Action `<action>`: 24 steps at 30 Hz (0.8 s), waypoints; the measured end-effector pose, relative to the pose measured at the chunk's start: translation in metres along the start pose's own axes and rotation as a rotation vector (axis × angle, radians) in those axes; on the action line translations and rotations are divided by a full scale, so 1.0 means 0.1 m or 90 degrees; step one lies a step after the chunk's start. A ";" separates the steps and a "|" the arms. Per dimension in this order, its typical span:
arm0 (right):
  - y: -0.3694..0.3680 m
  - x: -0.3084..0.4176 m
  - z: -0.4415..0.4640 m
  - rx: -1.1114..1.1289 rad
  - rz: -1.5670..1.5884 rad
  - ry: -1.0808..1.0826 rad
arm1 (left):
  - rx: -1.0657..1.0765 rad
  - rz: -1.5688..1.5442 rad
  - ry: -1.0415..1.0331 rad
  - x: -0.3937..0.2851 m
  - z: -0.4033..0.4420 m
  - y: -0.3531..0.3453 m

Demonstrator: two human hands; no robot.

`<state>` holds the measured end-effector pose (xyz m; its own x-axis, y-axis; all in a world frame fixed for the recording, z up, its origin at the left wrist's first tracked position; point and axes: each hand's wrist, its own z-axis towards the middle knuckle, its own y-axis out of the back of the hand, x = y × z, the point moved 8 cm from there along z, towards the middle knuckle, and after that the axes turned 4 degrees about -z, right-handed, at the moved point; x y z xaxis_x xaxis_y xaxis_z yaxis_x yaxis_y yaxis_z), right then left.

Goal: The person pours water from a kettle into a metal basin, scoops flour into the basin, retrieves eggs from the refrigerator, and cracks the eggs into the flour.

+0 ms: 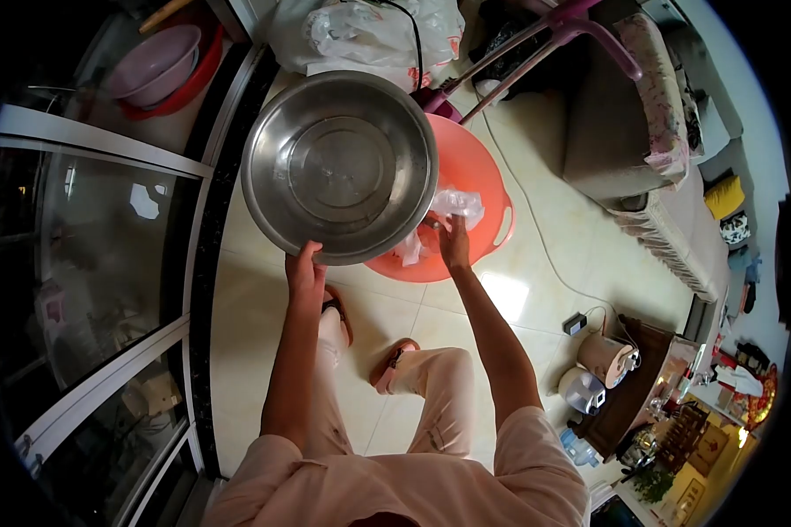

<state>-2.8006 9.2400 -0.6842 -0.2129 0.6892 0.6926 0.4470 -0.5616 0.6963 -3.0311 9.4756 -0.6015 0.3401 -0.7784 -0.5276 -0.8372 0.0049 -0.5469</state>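
A wide stainless steel basin (338, 167) is tilted so that its inside faces me. My left hand (304, 266) is closed on its near rim, the thumb over the edge. Partly behind it, on the floor, is an orange plastic tub (483, 176) with a handle slot in its side. My right hand (453, 242) is over this tub, beside the basin's right edge. Its fingers are curled at a crumpled clear plastic bag (460, 205) and seem to pinch it. More thin plastic shows lower in the tub, partly hidden by the basin.
White plastic bags (378, 35) are piled beyond the basin. Purple-handled poles (536, 48) lean over the tub's far side. A sofa (624, 132) stands at right, and a cable (536, 237) crosses the tiles. Sliding glass doors (105, 237) line the left, with stacked tubs (158, 66) behind them.
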 end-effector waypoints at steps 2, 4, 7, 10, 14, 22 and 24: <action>-0.18 -0.15 -0.05 0.034 -0.012 0.011 | 0.020 -0.004 -0.009 0.05 0.06 0.02; -0.39 -0.04 -0.09 0.072 -0.055 0.132 | 0.029 0.001 -0.008 0.12 0.15 0.09; -0.52 0.10 0.03 0.075 -0.208 0.152 | 0.027 0.021 -0.010 0.18 0.30 0.20; -0.53 0.08 0.13 -0.008 -0.076 0.118 | 0.020 0.030 -0.028 0.15 0.26 0.11; -0.61 -0.04 0.16 -0.041 -0.007 0.019 | 0.000 0.041 -0.037 0.13 0.20 0.02; -0.79 -0.53 0.25 0.159 0.241 -0.388 | 0.041 0.036 0.000 0.28 0.36 0.16; -0.74 -0.42 0.23 0.173 0.242 -0.402 | 0.072 0.034 0.016 0.28 0.37 0.13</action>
<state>-2.8049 9.2625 -0.7690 0.4949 0.6478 0.5791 0.6049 -0.7353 0.3056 -3.0168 9.4773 -0.6474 0.2849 -0.7904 -0.5423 -0.7998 0.1158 -0.5889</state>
